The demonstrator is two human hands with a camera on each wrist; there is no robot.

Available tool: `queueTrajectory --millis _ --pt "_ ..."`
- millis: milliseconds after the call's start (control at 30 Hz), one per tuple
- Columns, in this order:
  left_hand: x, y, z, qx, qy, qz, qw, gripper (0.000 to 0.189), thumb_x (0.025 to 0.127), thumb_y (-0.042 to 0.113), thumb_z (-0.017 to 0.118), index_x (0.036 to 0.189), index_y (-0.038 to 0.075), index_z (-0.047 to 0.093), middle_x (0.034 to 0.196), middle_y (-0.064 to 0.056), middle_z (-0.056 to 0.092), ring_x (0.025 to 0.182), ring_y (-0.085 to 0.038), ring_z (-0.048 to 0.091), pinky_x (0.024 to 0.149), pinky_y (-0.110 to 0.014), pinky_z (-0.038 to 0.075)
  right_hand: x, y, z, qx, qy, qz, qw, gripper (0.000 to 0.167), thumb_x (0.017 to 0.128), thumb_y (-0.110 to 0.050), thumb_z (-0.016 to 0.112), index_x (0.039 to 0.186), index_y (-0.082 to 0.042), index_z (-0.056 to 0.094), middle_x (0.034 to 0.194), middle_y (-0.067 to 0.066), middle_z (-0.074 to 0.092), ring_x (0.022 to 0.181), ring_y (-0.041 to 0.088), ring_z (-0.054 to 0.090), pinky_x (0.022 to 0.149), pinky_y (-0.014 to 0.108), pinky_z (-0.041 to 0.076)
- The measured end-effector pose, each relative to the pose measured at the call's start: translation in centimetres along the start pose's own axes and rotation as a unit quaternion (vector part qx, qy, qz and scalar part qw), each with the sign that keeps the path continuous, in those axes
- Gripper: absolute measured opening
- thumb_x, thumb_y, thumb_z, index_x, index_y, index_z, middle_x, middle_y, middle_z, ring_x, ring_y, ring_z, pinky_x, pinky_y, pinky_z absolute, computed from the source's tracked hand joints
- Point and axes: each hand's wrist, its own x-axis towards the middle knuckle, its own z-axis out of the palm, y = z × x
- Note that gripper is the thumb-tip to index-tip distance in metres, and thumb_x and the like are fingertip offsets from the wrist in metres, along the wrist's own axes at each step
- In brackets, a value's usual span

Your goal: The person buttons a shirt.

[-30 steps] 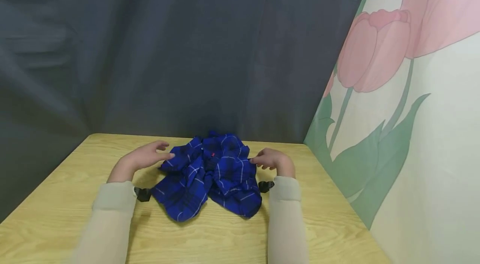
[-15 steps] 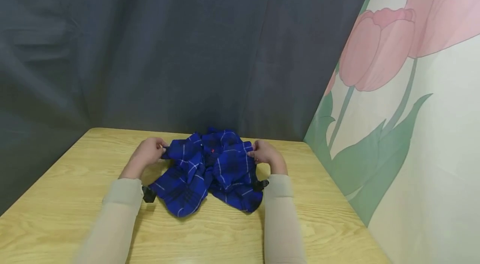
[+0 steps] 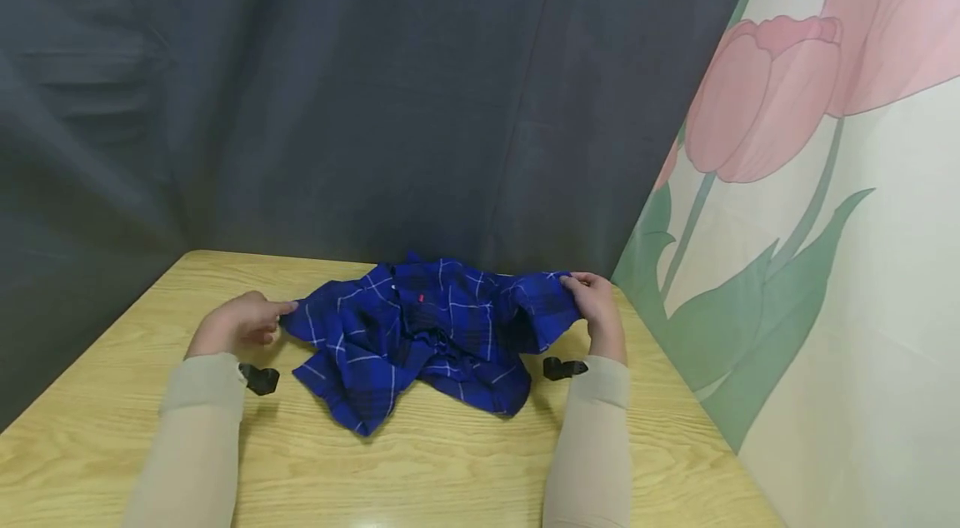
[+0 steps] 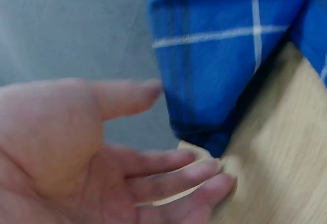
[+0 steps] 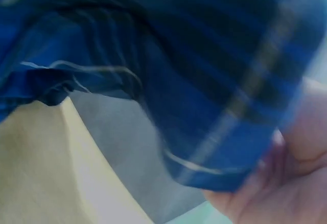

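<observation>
On wood (image 3: pixel 420 478), cloth (image 3: pixel 465 320) lies between parted left fingers (image 4: pixel 176 179) and right fingers (image 3: pixel 577 288) pinching it.

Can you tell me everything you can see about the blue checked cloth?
The blue checked cloth has dark bands and thin white lines crossing it. It looks soft and thin, maybe a piece of clothing. There's a tiny red mark near its middle. It's crumpled, with two flaps spreading toward the person on the wooden table. The right hand pinches one end, which is lifted. The left hand is at the other end, but I can't tell whether it's touching.
</observation>
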Motion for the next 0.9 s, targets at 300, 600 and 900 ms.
queueTrajectory --millis 300,600,900 --pt "0.9 1.2 1.8 -0.047 -0.08 0.045 0.9946 0.084 0.111 0.039 0.052 0.165 -0.013 0.014 0.158 -0.043 0.034 0.13 -0.047 0.062 0.104 -0.044 0.061 -1.2 -2.1 -1.7 0.077 0.026 -0.106 0.991 0.036 0.11 -0.013 0.063 0.145 -0.008 0.069 0.14 0.012 0.074 0.098 -0.004 0.067 0.086 0.012 0.053" --pt "2.0 3.2 3.7 -0.084 -0.03 0.112 0.9897 0.106 0.102 0.017 0.067 0.169 -0.006 -0.01 0.172 -0.043 0.0 0.126 -0.037 0.067 0.107 -0.04 0.06 -1.4 -3.7 -3.5 0.214 0.063 -0.171 0.9598 0.039 0.111 -0.007 0.059 0.149 -0.002 0.06 0.1 -0.02 0.078 0.093 -0.005 0.07 0.083 0.012 0.054" --pt "2.1 3.0 4.0 -0.066 0.041 0.036 0.9964 0.084 0.107 0.02 0.06 0.164 -0.019 0.012 0.165 -0.045 0.031 0.145 -0.051 0.05 0.128 -0.059 0.039 -1.6 0.8 -4.9 -0.179 -0.129 0.017 0.9752 0.067 0.11 -0.044 0.057 0.151 0.009 0.054 0.152 0.034 0.058 0.138 0.045 0.059 0.12 0.056 0.049"
